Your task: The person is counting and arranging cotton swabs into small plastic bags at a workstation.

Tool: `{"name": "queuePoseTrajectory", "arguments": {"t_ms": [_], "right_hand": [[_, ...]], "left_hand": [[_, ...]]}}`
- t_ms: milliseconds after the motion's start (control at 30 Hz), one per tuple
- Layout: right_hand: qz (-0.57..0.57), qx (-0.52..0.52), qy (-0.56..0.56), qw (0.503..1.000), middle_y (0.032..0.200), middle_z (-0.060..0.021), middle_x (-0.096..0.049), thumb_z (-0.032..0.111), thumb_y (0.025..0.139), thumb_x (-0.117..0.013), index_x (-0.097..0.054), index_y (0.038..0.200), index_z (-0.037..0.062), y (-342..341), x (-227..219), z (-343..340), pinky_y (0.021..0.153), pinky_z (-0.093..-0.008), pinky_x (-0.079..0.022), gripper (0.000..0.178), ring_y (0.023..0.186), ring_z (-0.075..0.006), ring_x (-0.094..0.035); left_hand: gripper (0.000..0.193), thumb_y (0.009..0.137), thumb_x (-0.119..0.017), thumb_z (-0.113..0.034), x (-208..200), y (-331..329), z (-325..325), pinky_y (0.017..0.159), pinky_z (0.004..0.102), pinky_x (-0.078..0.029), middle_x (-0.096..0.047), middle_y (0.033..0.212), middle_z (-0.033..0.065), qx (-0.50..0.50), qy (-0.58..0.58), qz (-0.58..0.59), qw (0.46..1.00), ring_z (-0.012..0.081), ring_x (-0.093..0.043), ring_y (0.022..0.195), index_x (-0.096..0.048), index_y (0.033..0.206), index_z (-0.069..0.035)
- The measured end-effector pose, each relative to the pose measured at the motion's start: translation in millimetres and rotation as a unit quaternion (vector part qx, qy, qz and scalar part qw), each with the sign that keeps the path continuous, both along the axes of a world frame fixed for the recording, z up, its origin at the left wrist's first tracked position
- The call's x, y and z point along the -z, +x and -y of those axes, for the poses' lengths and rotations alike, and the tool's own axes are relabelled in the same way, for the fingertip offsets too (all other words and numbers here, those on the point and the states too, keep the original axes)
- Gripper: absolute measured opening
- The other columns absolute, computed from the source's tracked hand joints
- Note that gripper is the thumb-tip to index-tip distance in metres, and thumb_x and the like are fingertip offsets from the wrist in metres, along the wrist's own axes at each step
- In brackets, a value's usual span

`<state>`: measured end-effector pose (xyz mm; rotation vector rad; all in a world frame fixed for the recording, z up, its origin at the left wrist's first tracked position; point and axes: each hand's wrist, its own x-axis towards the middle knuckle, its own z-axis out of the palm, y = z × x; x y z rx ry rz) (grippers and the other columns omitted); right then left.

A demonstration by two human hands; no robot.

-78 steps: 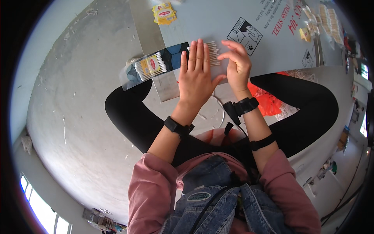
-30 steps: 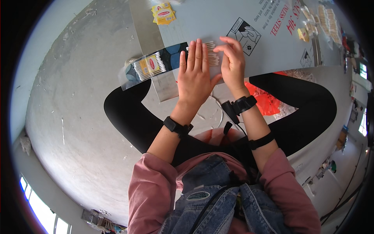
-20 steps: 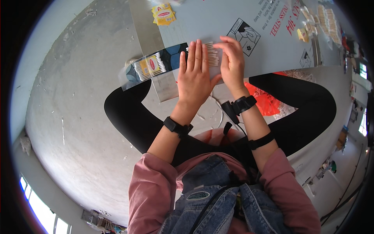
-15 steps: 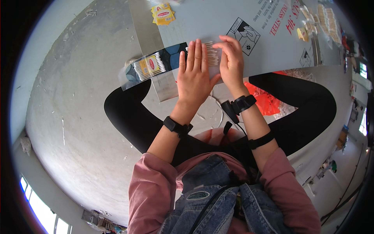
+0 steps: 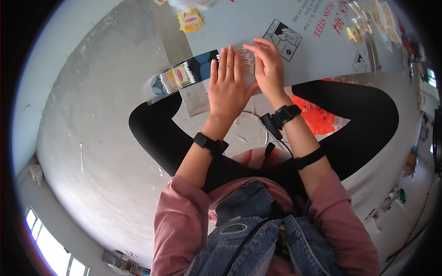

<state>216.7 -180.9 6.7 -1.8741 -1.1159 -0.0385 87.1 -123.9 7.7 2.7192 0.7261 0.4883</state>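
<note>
My left hand (image 5: 227,87) lies flat, fingers straight, over a row of white cotton swabs (image 5: 247,62) and covers their left part. Beside it, my right hand (image 5: 269,71) has loosely bent fingers, with the fingertips over the right end of the row. Nothing shows in its grasp; whether its fingertips touch the swabs I cannot tell. To the left, on a dark strip with blue hexagons (image 5: 205,68), lies a flat row of cotton swabs with a yellow card (image 5: 176,77). Clear plastic film surrounds this row.
The grey board (image 5: 317,64) is the work surface, its near edge above my legs. Small yellow cards (image 5: 190,20) are stacked at its far left. Packed swab bundles (image 5: 384,20) and another yellow card (image 5: 353,34) lie far right. A red bag (image 5: 313,115) is below the board.
My right hand's fingertips have shifted slightly left, over the end of the swabs. My left hand stays flat in place. The whole view has moved a little.
</note>
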Motion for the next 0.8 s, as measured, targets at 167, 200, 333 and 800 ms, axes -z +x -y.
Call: {"name": "queuePoseTrajectory", "arguments": {"t_ms": [167, 200, 333, 800], "right_hand": [[-0.007, -0.040, -0.006, 0.999, 0.106, -0.0072, -0.068, 0.000, 0.090, -0.064, -0.074, 0.102, 0.0073, 26.7, -3.6, -10.1, 0.081, -0.0346, -0.052, 0.017, 0.099, -0.0247, -0.063], [-0.022, -0.076, -0.049, 0.996, 0.100, -0.0068, -0.068, 0.001, 0.089, -0.065, -0.073, 0.098, 0.0064, 30.2, -9.3, -14.2, 0.080, -0.0347, -0.052, 0.013, 0.096, -0.0246, -0.062], [-0.026, -0.134, -0.116, 0.984, 0.091, -0.0082, -0.065, 0.004, 0.090, -0.063, -0.067, 0.091, 0.0040, 40.3, -19.1, -24.5, 0.079, -0.0380, -0.050, 0.004, 0.090, -0.0280, -0.061], [-0.350, 0.034, 0.174, 0.920, 0.120, -0.0119, -0.066, 0.024, 0.107, -0.052, -0.062, 0.118, 0.0000, 13.2, -3.7, -9.2, 0.101, -0.0358, -0.049, 0.028, 0.118, -0.0218, -0.061]], "left_hand": [[0.091, 0.089, -0.064, -0.056, 1.1, 0.8, 1.2, 0.123, 0.0503, -0.022, -0.033, 0.160, 0.0208, 0.009, 0.004, 0.004, 1.000, 0.0341, -0.026, 0.152, -0.036, 0.150, 0.006], [0.091, 0.089, -0.063, -0.056, 0.9, -0.7, 1.1, 0.123, 0.0504, -0.022, -0.034, 0.160, 0.0211, 0.008, 0.011, 0.005, 1.000, 0.0341, -0.026, 0.152, -0.036, 0.150, 0.006], [0.092, 0.089, -0.063, -0.056, -0.3, -2.0, 0.9, 0.122, 0.0505, -0.022, -0.033, 0.160, 0.0218, 0.011, 0.019, -0.003, 1.000, 0.0340, -0.026, 0.152, -0.035, 0.150, 0.006], [0.087, 0.097, -0.056, -0.050, -1.0, 14.0, -5.5, 0.123, 0.0507, -0.018, -0.027, 0.162, 0.0240, -0.012, 0.006, -0.021, 1.000, 0.0380, -0.022, 0.153, -0.026, 0.154, 0.008]]}}
